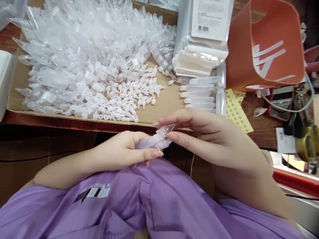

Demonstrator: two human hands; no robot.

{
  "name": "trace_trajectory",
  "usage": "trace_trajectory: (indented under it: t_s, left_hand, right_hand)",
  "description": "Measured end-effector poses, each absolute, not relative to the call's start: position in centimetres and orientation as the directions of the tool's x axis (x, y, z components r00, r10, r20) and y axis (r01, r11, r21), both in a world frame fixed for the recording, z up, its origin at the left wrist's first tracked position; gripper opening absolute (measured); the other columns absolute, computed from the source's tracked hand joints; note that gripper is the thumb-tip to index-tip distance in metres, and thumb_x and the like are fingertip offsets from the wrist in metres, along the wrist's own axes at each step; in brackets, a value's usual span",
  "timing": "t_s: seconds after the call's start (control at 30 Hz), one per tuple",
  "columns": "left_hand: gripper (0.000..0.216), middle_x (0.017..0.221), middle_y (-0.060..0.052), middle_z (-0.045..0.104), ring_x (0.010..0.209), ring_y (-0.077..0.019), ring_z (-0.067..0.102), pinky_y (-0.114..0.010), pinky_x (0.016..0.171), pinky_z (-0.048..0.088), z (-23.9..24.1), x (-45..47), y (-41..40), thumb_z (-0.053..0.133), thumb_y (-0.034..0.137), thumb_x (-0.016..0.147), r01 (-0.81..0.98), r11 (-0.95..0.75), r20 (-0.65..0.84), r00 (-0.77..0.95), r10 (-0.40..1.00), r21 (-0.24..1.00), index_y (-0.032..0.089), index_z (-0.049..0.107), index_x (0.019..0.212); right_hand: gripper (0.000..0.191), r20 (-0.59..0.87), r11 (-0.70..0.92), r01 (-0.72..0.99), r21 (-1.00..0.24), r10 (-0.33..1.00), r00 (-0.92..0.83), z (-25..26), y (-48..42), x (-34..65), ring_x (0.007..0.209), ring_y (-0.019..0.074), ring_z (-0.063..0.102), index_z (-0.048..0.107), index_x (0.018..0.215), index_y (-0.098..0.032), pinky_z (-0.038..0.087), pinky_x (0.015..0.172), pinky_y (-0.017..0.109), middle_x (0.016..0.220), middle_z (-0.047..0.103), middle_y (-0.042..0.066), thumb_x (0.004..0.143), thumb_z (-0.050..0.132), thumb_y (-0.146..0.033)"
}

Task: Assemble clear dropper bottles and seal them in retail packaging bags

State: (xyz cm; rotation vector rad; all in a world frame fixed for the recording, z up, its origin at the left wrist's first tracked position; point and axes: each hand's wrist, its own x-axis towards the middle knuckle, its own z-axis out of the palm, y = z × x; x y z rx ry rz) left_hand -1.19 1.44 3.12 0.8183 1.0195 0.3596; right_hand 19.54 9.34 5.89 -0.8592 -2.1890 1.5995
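My left hand (134, 149) is closed around small translucent plastic squeeze tubes (144, 142); at least two seem to lie together, their ribbed necks pointing right. On the upper tube sits a clear pointed cap (165, 130). My right hand (206, 136) curls over this end, with the cap between its thumb and forefinger. The thumb tip touches or nearly touches the cap. Just beyond the hands, a shallow cardboard tray (164, 106) bears a large heap of clear tubes and caps (87, 43). Small white nozzle tips (124, 99) are scattered at the heap's near edge.
Several filled-looking tubes (199, 93) lie in a row at the tray's right, below a stack of labelled clear packets (204, 39). An orange bin (274, 46) stands at the upper right. Beside it are a yellow sticker sheet (239, 109) and a loose clear cap (260, 112).
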Motion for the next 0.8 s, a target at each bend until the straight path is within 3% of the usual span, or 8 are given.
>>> trace_trajectory:
  t_s: [0.13, 0.23, 0.33, 0.4, 0.5, 0.6, 0.67, 0.8]
  left_hand:
    - [0.031, 0.058, 0.007, 0.052, 0.051, -0.0080, 0.042, -0.021, 0.051, 0.032, 3.2, -0.7, 1.5, 0.072, 0.043, 0.080, 0.122, 0.669, -0.630, 0.490, 0.602, 0.734, 0.016, 0.059, 0.073]
    - [0.029, 0.057, 0.007, 0.051, 0.051, -0.0078, 0.041, -0.021, 0.050, 0.032, 3.4, -0.4, 1.7, 0.073, 0.041, 0.079, 0.137, 0.672, -0.639, 0.492, 0.591, 0.728, 0.016, 0.059, 0.071]
    - [0.030, 0.055, 0.007, 0.049, 0.051, -0.0077, 0.040, -0.021, 0.051, 0.031, 3.6, -0.1, 1.7, 0.072, 0.040, 0.081, 0.169, 0.655, -0.637, 0.497, 0.588, 0.737, 0.016, 0.058, 0.068]
    - [0.030, 0.055, 0.007, 0.049, 0.051, -0.0079, 0.040, -0.021, 0.052, 0.031, 3.5, 0.0, 1.7, 0.072, 0.040, 0.081, 0.178, 0.650, -0.636, 0.501, 0.587, 0.739, 0.016, 0.058, 0.069]
    - [0.029, 0.059, 0.007, 0.052, 0.053, -0.0084, 0.042, -0.021, 0.053, 0.033, 3.4, 0.1, 1.6, 0.071, 0.041, 0.082, 0.156, 0.657, -0.633, 0.498, 0.593, 0.738, 0.017, 0.057, 0.074]
    - [0.031, 0.061, 0.006, 0.053, 0.055, -0.0088, 0.044, -0.021, 0.055, 0.034, 3.4, 0.2, 1.6, 0.070, 0.044, 0.082, 0.200, 0.648, -0.641, 0.519, 0.566, 0.734, 0.017, 0.058, 0.075]
    - [0.032, 0.061, 0.006, 0.053, 0.056, -0.0088, 0.044, -0.021, 0.056, 0.034, 3.4, 0.3, 1.6, 0.070, 0.045, 0.082, 0.221, 0.641, -0.646, 0.517, 0.562, 0.735, 0.017, 0.057, 0.073]
    - [0.031, 0.061, 0.006, 0.053, 0.055, -0.0086, 0.043, -0.021, 0.055, 0.034, 3.4, 0.4, 1.4, 0.070, 0.045, 0.082, 0.199, 0.658, -0.652, 0.503, 0.567, 0.726, 0.017, 0.057, 0.075]
  right_hand:
    - [0.018, -0.106, 0.331, 0.321, -0.888, 0.531, -0.841, 5.5, 9.1, 19.5, 0.081, 0.0114, 0.072, 0.070, 0.106, -0.019, 0.055, 0.070, 0.019, 0.095, 0.077, 0.002, 0.091, 0.061, -0.022]
    - [0.015, -0.073, 0.434, 0.359, -0.826, 0.550, -0.832, 5.3, 8.9, 19.3, 0.070, 0.0097, 0.067, 0.070, 0.095, -0.018, 0.049, 0.063, 0.020, 0.080, 0.074, 0.000, 0.093, 0.059, -0.027]
    - [0.038, -0.008, 0.614, 0.419, -0.669, 0.558, -0.830, 5.0, 9.0, 19.3, 0.061, 0.0120, 0.058, 0.066, 0.068, -0.017, 0.041, 0.059, 0.026, 0.060, 0.061, 0.001, 0.098, 0.050, -0.036]
    - [0.041, 0.010, 0.652, 0.411, -0.637, 0.540, -0.842, 5.0, 9.1, 19.6, 0.070, 0.0161, 0.060, 0.068, 0.075, -0.017, 0.044, 0.063, 0.028, 0.070, 0.064, 0.005, 0.096, 0.051, -0.047]
    - [0.042, -0.025, 0.587, 0.367, -0.722, 0.508, -0.861, 5.2, 9.1, 20.2, 0.094, 0.0207, 0.064, 0.066, 0.111, -0.018, 0.051, 0.077, 0.031, 0.104, 0.068, 0.010, 0.088, 0.062, -0.053]
    - [0.028, -0.080, 0.578, 0.405, -0.708, 0.505, -0.860, 5.3, 9.1, 20.2, 0.083, 0.0173, 0.062, 0.070, 0.090, -0.018, 0.049, 0.072, 0.029, 0.093, 0.066, 0.008, 0.095, 0.054, -0.041]
    - [0.040, -0.091, 0.586, 0.429, -0.688, 0.517, -0.851, 5.2, 9.0, 20.1, 0.076, 0.0163, 0.061, 0.068, 0.076, -0.018, 0.047, 0.067, 0.029, 0.084, 0.064, 0.007, 0.099, 0.045, -0.041]
    - [0.031, -0.075, 0.564, 0.368, -0.739, 0.474, -0.877, 5.2, 9.0, 20.1, 0.097, 0.0192, 0.063, 0.066, 0.106, -0.018, 0.049, 0.081, 0.030, 0.104, 0.067, 0.009, 0.097, 0.051, -0.043]
